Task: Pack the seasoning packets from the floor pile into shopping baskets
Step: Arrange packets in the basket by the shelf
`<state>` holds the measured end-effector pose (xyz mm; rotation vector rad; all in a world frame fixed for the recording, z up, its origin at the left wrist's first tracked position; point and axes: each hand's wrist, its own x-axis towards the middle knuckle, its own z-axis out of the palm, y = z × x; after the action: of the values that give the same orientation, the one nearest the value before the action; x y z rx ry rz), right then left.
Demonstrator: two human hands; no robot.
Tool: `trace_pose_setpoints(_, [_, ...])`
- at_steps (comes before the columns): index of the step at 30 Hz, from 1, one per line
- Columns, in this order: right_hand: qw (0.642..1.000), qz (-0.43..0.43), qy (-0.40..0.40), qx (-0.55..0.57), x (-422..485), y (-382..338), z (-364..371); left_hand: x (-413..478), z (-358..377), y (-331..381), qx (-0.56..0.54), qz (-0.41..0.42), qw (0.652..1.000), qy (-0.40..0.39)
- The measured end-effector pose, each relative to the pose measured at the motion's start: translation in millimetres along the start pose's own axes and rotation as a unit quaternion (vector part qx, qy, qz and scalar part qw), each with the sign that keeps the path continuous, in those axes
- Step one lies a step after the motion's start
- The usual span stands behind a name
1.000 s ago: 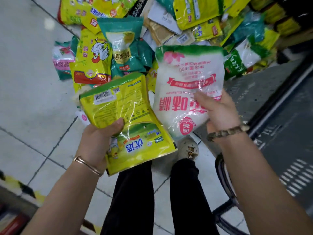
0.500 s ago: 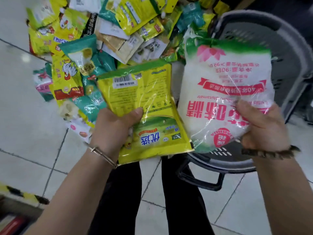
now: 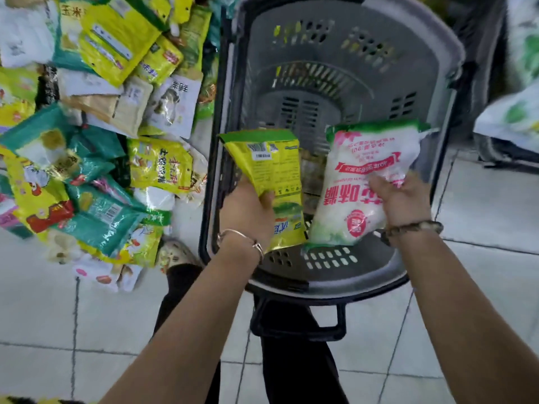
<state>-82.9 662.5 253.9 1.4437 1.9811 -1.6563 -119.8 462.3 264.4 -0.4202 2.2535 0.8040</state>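
Progress: early stage. Basket (image 3: 449, 68) stands on floor (image 3: 481, 214), just right of pile (image 3: 102, 141). Its inside shows mostly bare grey wall and base. Smth blurred lies low down btwn the two held packets; cannot tell if it is stock. Pile is large, many packets on the tiles.

Two packets in transit:
- L hand (image 3: 248, 211): fingers curled round lower part of yellow packet (image 3: 271, 161), thumb across its face.
- R hand (image 3: 402, 199): fingers and thumb pinch white packet (image 3: 364, 176) at its right edge.
- Both packets are held over basket opening, nearer the front rim, not released. No contact w/ basket seen.

Judged: neither packet counts as packed yet; bulk of job remains.

Change vs earlier frames:
- 1.0 s ago both packets were held up in front of pile, basket only partly in view at right.
- 0.5 s ago they were partway across, white packet already over basket.
- Now both are over the opening and lower.
- Grips same on both hands.
- Pile looks undisturbed.
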Motion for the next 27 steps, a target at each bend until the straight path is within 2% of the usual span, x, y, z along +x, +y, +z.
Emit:
trace_pose_setpoints(2, [0.999,0.006,0.016,-0.047,25,17,8,17,24,5,0.048,-0.008,0.999,-0.015])
trace_pose_setpoints(7, [0.99,0.022,-0.002,-0.139,76,53,28,68,76,5,0.129,-0.029,0.99,-0.045])
trace_pose_setpoints(12, [0.996,0.055,-0.025,-0.067,99,88,47,112,115,-19,0.091,-0.048,0.994,-0.038])
trace_pose_setpoints(16, [0.996,0.08,-0.032,-0.024,117,117,64,144,134,-38,0.132,-0.071,0.988,-0.021])
trace_pose_setpoints(20, [0.995,0.087,-0.039,-0.011,135,150,75,177,158,-68,0.072,-0.071,0.994,-0.041])
trace_pose_setpoints(24, [0.991,0.13,0.011,-0.006,141,188,74,192,181,-95,0.064,-0.079,0.994,-0.049])
trace_pose_setpoints(27, [0.98,0.172,0.063,-0.08,145,206,75,196,191,-102,0.054,-0.121,0.991,-0.025])
